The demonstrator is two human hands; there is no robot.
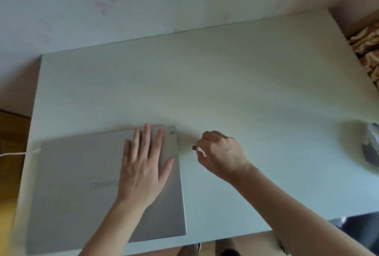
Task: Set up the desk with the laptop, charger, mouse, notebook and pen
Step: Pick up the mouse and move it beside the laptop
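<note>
On the pale white desk [225,75], front left, I see the closed silver-grey laptop [82,190] lying flat, white charger cable [18,153] at its left edge. Left hand [143,165] rests open, palm flat on the lid. Right hand [221,153] pinches a small dark plug [194,148] just beside the laptop's right edge. Grey mouse [371,147] far right.
</note>
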